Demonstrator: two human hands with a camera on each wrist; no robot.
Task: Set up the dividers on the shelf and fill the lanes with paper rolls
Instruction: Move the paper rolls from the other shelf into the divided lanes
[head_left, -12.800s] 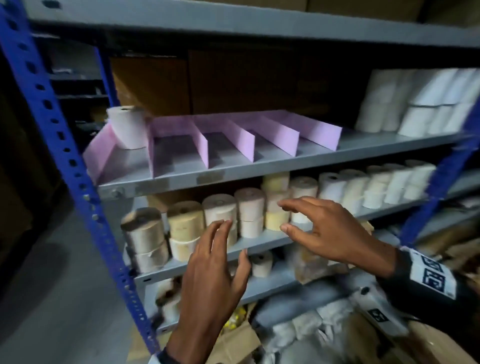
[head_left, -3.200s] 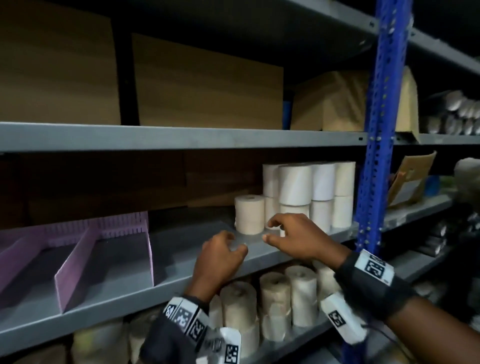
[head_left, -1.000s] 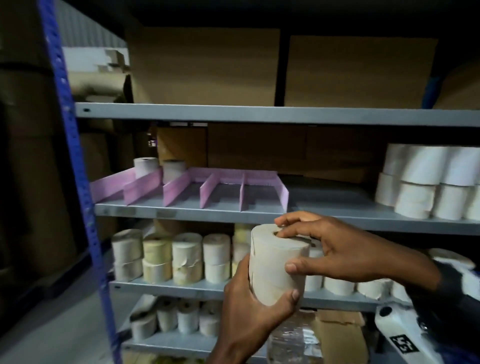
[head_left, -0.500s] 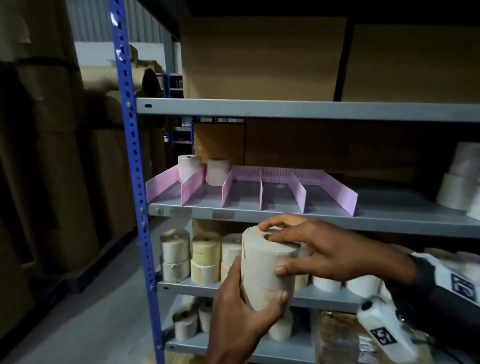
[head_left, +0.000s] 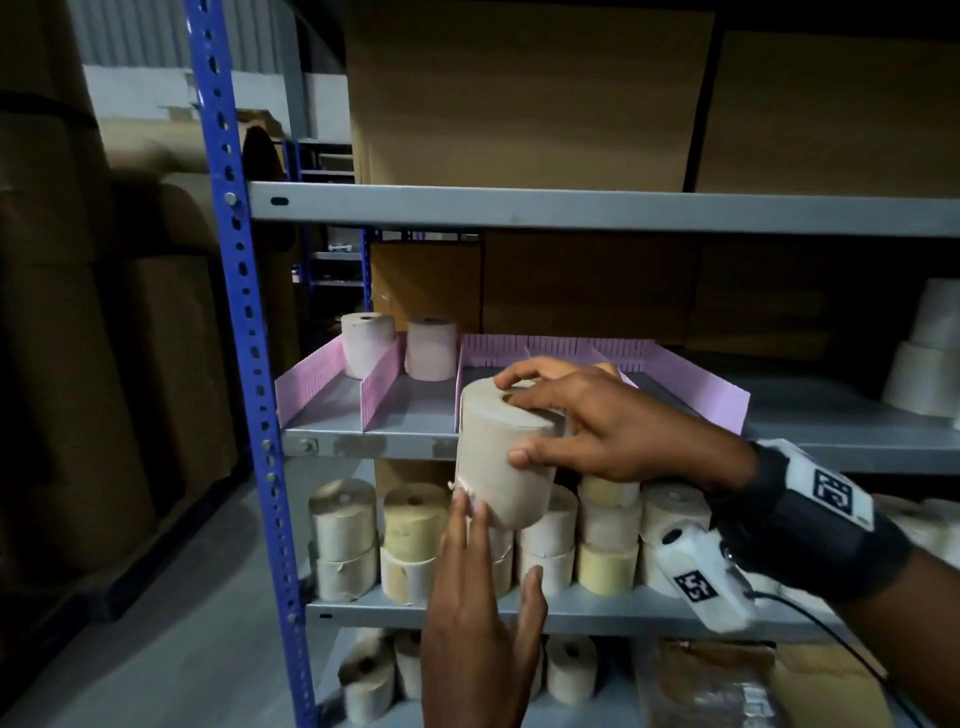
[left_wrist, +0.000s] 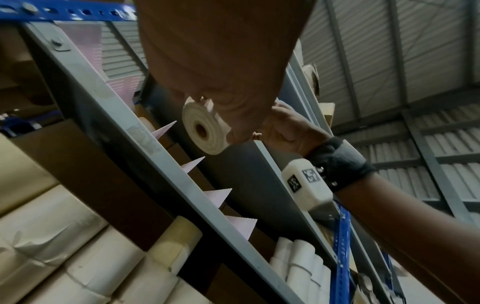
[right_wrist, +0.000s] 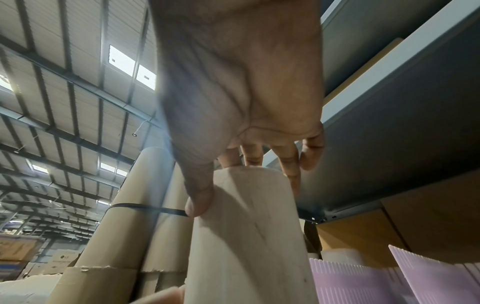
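The right hand (head_left: 597, 426) has the paper roll (head_left: 501, 457) clasped from above and from the side, fingers spread over its top face and thumb pressed on the near wall; the left hand (head_left: 483, 618) is beneath it with fingers nearly straight, fingertips just touching the roll's lower edge, more a prop than a grip; so the right hand carries the roll and is plainly the nearer one to the shelf (head_left: 779, 421). The roll stands with its long axis close to upright, leaning a little, its cored end up; it hangs in the air just in front of the shelf's front lip, about level with it, not yet over the board. What matters is what lies behind it: the pink dividers (head_left: 382, 389) run front to back, and the two lanes at the far left each hold one roll (head_left: 366, 345) at the very back, one beside the other (head_left: 431, 348); the held roll sits right at the mouth of the third lane, with the third divider's front edge just to its left. I'd judge the move needs a lift over the lip and a straight push away from the person, keeping the roll upright and a touch to the right so it clears that divider; clipping the thin pink wall might knock it askew. From the right wrist view the thumb (right_wrist: 198, 203) clearly presses the roll's side.
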